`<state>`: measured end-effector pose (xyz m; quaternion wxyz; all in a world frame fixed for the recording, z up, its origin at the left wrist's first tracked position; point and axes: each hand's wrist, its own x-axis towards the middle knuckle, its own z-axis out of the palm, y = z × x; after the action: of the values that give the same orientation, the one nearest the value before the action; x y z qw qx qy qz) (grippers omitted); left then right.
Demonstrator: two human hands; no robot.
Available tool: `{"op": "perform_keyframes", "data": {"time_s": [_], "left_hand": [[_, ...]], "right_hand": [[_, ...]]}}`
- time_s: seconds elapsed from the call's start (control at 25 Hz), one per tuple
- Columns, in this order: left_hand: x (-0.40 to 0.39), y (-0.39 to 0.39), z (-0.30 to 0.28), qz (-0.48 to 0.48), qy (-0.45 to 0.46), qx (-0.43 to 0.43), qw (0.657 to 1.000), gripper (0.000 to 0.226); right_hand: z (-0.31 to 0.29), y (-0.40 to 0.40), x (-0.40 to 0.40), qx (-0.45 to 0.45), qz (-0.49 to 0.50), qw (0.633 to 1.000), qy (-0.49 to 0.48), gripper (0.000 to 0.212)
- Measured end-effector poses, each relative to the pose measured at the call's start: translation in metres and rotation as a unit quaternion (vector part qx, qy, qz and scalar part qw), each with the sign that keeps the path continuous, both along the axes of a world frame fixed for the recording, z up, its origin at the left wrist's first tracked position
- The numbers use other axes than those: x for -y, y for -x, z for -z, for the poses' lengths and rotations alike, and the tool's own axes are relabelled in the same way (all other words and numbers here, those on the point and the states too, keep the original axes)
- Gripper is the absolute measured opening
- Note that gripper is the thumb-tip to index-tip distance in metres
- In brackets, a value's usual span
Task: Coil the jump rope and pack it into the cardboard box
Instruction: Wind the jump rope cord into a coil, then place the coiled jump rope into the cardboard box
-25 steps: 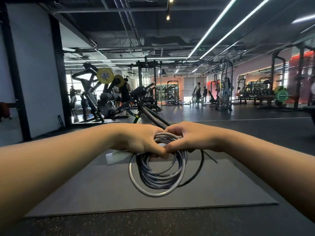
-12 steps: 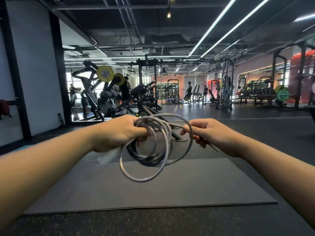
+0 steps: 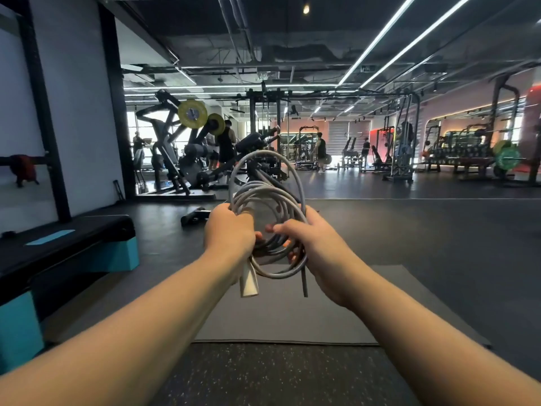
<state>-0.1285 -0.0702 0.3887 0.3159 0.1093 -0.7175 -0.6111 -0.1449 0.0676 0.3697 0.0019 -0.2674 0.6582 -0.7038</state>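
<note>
left hand [image 3: 229, 234] fingers curled round the coiled jump rope [image 3: 270, 218], white handle [image 3: 248, 281] hanging below the fist. right hand [image 3: 314, 244] grips the coil's other side. rope held upright above grey mat [image 3: 292, 315].

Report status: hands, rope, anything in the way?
Left hand and right hand both grip coiled jump rope, held above grey mat. Cardboard box not in view. Nothing obstructing.

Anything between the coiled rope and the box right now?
Cannot tell: no cardboard box is in view. Both the left hand and right hand grip the jump rope coil, above the mat.
</note>
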Motion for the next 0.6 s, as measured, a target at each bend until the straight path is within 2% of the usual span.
{"op": "perform_keyframes", "data": {"time_s": [0.08, 0.16, 0.36, 0.48, 0.6], "left_hand": [[0.012, -0.007, 0.012, -0.018, -0.001, 0.012, 1.0, 0.007], [0.028, -0.016, 0.025, -0.009, -0.032, 0.023, 0.999, 0.006], [0.085, -0.057, 0.066, 0.067, -0.131, 0.079, 0.986, 0.014], [0.138, -0.105, 0.083, 0.029, -0.197, 0.117, 0.973, 0.011], [0.191, -0.17, 0.083, -0.049, -0.281, 0.145, 0.947, 0.025]], "right_hand": [[0.009, -0.005, 0.015, 0.005, 0.024, 1.0, 0.019, 0.021], [0.018, -0.013, 0.029, -0.011, 0.005, 1.0, 0.015, 0.021], [0.043, -0.018, 0.08, -0.061, 0.017, 0.994, -0.092, 0.013], [0.057, -0.038, 0.133, 0.002, -0.081, 0.983, -0.163, 0.016], [0.054, -0.082, 0.196, 0.073, -0.19, 0.957, -0.209, 0.017]]}}
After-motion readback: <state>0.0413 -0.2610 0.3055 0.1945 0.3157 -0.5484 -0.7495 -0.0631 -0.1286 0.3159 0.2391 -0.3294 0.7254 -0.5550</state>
